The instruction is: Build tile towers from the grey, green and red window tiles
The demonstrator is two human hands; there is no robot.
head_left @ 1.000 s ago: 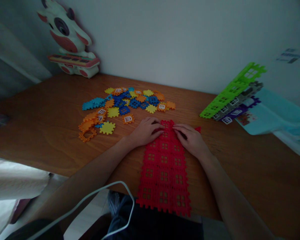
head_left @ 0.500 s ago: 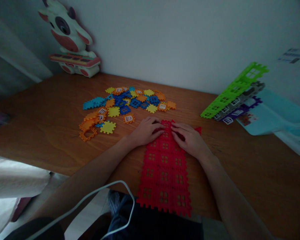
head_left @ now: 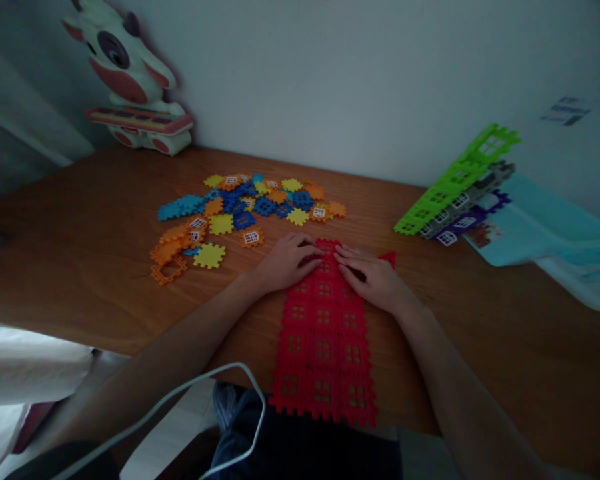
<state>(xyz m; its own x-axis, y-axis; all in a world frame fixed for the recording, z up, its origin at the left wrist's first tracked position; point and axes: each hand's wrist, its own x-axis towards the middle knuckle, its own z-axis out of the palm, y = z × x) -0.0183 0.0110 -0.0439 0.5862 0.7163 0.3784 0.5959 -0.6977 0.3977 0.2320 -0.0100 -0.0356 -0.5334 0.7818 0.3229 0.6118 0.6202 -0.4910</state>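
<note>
A long red panel of joined window tiles [head_left: 324, 347] lies flat on the wooden table [head_left: 80, 240], its near end over the table's front edge. My left hand [head_left: 285, 261] rests palm down on the panel's far left corner, fingers stretched over the top tiles. My right hand [head_left: 373, 277] lies flat on the far right corner, fingertips close to those of the left hand. A loose red tile [head_left: 389, 257] peeks out just beyond my right hand. A heap of loose blue, orange and yellow tiles [head_left: 240, 208] sits behind my left hand.
Stacked green, grey and purple tile panels [head_left: 455, 193] lean against the wall at the right, beside a light blue sheet [head_left: 545, 230]. A cow-shaped toy keyboard [head_left: 130, 87] stands at the back left. A white cable [head_left: 180, 400] hangs below the table edge.
Both hands stay pressed on the far end of the red panel; my fingers have shifted slightly closer together. The view has drifted a little.
</note>
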